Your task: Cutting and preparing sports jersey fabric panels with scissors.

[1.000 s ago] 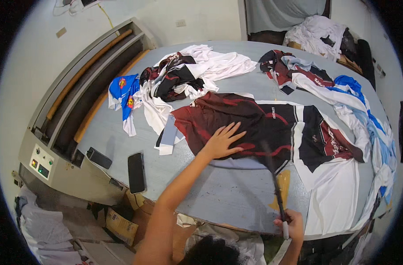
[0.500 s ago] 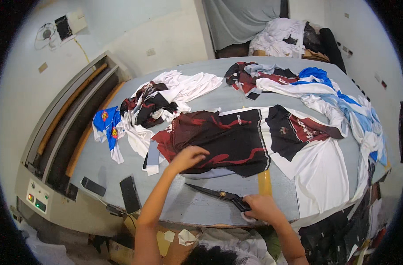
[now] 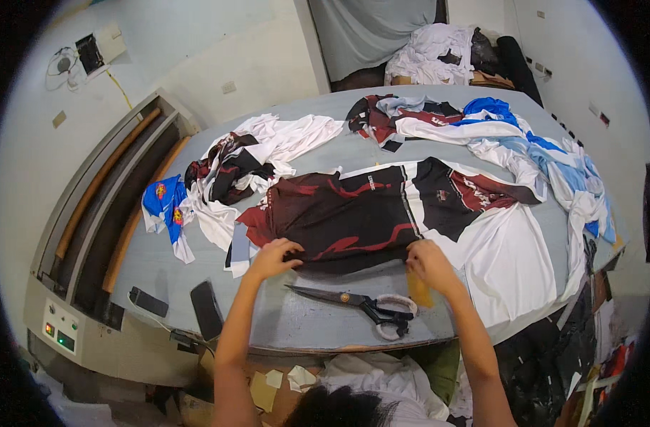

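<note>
Black-and-red printed jersey panel (image 3: 339, 220) lies across the middle of the grey table (image 3: 296, 324). At its near edge, the left hand (image 3: 274, 259) has curled fingers by the left end, the right hand (image 3: 428, 262) by the right; whether either pinches the panel, I cannot tell. Shears (image 3: 355, 299) with 2 loop handles rest just nearer the person; a smartphone (image 3: 207, 310) lies farther left.

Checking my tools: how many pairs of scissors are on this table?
1: the black scissors lying on the table, near its front edge. More could be hidden beneath the piled fabric.
</note>
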Demonstrator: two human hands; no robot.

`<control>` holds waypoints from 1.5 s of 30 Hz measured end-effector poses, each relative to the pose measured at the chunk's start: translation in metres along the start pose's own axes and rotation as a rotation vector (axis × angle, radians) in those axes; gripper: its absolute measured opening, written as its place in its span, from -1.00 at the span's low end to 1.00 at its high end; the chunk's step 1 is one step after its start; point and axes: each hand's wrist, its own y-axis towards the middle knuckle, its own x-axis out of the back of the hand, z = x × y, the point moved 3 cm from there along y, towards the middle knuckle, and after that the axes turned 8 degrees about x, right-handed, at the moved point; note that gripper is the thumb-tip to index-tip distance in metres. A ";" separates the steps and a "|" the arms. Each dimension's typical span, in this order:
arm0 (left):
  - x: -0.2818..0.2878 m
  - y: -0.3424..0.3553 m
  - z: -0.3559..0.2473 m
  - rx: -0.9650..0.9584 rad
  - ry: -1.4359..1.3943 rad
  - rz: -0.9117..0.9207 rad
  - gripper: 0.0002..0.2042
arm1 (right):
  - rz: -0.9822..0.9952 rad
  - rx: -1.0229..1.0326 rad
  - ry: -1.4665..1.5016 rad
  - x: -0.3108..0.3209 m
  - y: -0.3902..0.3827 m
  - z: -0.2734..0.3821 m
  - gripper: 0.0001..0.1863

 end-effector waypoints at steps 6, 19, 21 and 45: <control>0.015 -0.038 0.036 0.079 0.002 -0.173 -0.78 | -0.089 0.077 0.291 0.053 -0.014 0.015 -0.90; 0.005 -0.029 0.058 0.079 -0.094 -0.259 -0.77 | 0.770 -0.082 0.586 0.072 -0.027 0.000 -0.78; -0.004 -0.012 0.072 0.526 0.123 -0.496 -0.60 | 0.653 -0.180 0.632 0.068 -0.010 -0.022 -0.76; 0.120 -0.040 -0.002 1.012 0.448 -0.321 -0.60 | -0.664 -0.452 -0.322 0.080 0.083 -0.247 -0.81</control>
